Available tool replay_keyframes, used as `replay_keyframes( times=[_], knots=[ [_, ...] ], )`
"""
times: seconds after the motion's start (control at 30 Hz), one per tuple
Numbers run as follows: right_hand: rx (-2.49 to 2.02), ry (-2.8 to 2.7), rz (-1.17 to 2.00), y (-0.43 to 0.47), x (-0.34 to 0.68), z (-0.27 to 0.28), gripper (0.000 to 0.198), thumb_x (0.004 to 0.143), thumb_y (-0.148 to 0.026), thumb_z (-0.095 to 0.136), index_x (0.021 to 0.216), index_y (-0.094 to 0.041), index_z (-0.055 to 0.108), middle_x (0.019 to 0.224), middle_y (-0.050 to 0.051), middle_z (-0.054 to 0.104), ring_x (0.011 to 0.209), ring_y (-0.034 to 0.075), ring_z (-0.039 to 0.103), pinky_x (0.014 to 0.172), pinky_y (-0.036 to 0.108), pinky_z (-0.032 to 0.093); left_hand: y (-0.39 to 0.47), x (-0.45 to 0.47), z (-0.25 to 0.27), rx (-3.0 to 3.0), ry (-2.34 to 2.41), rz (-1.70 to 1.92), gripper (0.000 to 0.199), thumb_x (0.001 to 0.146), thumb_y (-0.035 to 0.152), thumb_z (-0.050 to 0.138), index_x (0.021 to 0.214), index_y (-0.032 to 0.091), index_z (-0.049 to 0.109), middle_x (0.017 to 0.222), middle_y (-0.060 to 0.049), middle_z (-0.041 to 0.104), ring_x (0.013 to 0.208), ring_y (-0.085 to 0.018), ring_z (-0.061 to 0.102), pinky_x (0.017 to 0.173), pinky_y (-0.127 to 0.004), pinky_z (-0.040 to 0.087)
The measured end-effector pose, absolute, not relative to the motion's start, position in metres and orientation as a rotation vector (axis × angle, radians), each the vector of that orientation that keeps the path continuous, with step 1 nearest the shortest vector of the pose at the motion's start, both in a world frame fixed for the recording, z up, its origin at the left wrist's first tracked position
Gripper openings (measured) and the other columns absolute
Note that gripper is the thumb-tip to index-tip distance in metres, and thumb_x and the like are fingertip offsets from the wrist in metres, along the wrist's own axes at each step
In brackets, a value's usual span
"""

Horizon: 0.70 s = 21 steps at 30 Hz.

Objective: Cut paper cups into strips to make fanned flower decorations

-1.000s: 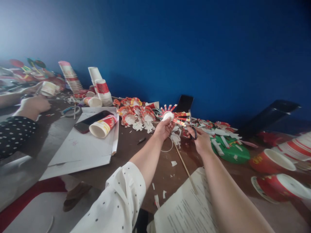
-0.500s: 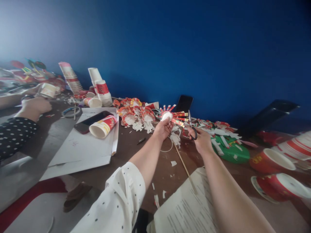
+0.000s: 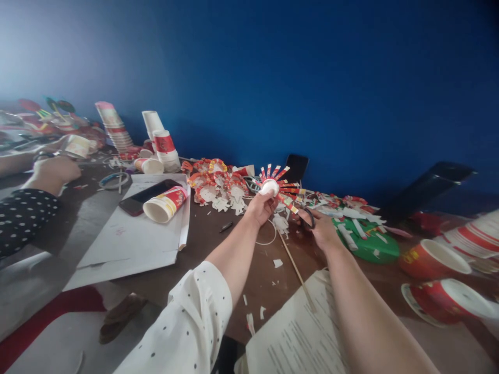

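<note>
My left hand (image 3: 262, 206) pinches a paper cup (image 3: 270, 187) by its white base; its red-and-yellow wall is cut into strips that fan outward. In my right hand (image 3: 318, 228) is a pair of scissors (image 3: 310, 218) with black handles, close beside the lower strips. The blades are partly hidden by the strips and my fingers. Behind my left hand lie several cut paper figures (image 3: 220, 182) with red and white parts. Paper scraps (image 3: 281, 224) lie on the table under both hands.
A phone (image 3: 297, 166) leans near the blue wall. At left, a cup (image 3: 166, 204) and another phone rest on a white board (image 3: 128, 239). A green disc (image 3: 368, 246) bears scraps. A stick (image 3: 294, 265) crosses a printed sheet (image 3: 296, 332). Another person's hand (image 3: 58, 170) works at far left.
The scissors have tipped down and closer to the lower strips. The fanned cup has turned slightly in my left hand, its strips now pointing more upward.
</note>
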State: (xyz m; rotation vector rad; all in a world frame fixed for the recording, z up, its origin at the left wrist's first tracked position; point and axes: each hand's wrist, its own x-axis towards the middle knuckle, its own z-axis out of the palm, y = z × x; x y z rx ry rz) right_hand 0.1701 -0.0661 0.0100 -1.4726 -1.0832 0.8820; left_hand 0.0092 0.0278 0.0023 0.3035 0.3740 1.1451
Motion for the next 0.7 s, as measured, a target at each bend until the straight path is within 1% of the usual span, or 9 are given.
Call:
replay_keyframes(
  times=[0.13,0.27,0.33,0.43,0.53,0.6,0.7],
  knots=[
    [-1.488,-1.121,0.859,-0.065,0.175,0.007,0.040,0.066,-0.061,0.076,0.073,-0.022,0.073,0.064,0.002,0.066,0.058,0.020,0.059,0.052,0.032,0.048,0.029,0.008,0.001,0.333,0.364,1.156,0.020,0.071,0.005,0.068,0.088,0.015,0.065,0.076,-0.001,0.068,0.063,-0.009,0.060,0.064,-0.021,0.051],
    [-1.473,-1.090,0.929,-0.063,0.176,0.006,0.037,0.065,-0.058,0.078,0.073,-0.022,0.072,0.063,0.001,0.065,0.055,0.020,0.058,0.050,0.034,0.049,0.031,0.006,0.000,0.302,0.348,1.188,0.014,0.069,0.004,0.061,0.081,0.013,0.063,0.070,-0.002,0.065,0.060,-0.010,0.058,0.065,-0.024,0.051],
    [-1.477,-1.075,0.941,-0.063,0.177,0.005,0.037,0.063,-0.058,0.079,0.073,-0.023,0.072,0.063,0.001,0.065,0.054,0.020,0.058,0.050,0.035,0.049,0.032,0.007,0.000,0.282,0.359,1.206,0.016,0.067,0.004,0.058,0.080,0.012,0.062,0.069,-0.003,0.064,0.061,-0.011,0.058,0.064,-0.025,0.050],
    [-1.466,-1.076,0.945,-0.062,0.182,0.002,0.037,0.062,-0.056,0.081,0.075,-0.022,0.074,0.068,0.002,0.068,0.059,0.020,0.059,0.052,0.033,0.049,0.034,0.007,-0.001,0.247,0.407,1.240,0.019,0.064,0.003,0.055,0.078,0.014,0.061,0.070,-0.003,0.065,0.063,-0.013,0.059,0.062,-0.025,0.048],
    [-1.473,-1.094,0.935,-0.062,0.188,0.002,0.039,0.061,-0.057,0.082,0.079,-0.022,0.076,0.074,0.004,0.072,0.062,0.020,0.061,0.053,0.032,0.049,0.037,0.006,-0.002,0.208,0.434,1.265,0.020,0.063,0.002,0.054,0.077,0.015,0.061,0.068,-0.003,0.063,0.063,-0.013,0.059,0.061,-0.024,0.047],
    [-1.491,-1.114,0.914,-0.063,0.190,0.003,0.042,0.060,-0.058,0.082,0.082,-0.023,0.077,0.078,0.006,0.073,0.063,0.021,0.061,0.053,0.032,0.048,0.039,0.005,-0.003,0.191,0.434,1.258,0.019,0.063,0.003,0.053,0.077,0.015,0.060,0.065,-0.002,0.062,0.060,-0.012,0.057,0.060,-0.024,0.046],
    [-1.516,-1.158,0.901,-0.065,0.190,0.006,0.045,0.061,-0.059,0.080,0.089,-0.024,0.078,0.078,0.006,0.074,0.064,0.022,0.063,0.055,0.033,0.049,0.038,0.004,-0.001,0.187,0.448,1.243,0.018,0.064,0.003,0.053,0.076,0.014,0.060,0.063,-0.002,0.060,0.056,-0.011,0.054,0.056,-0.023,0.044]
  ],
)
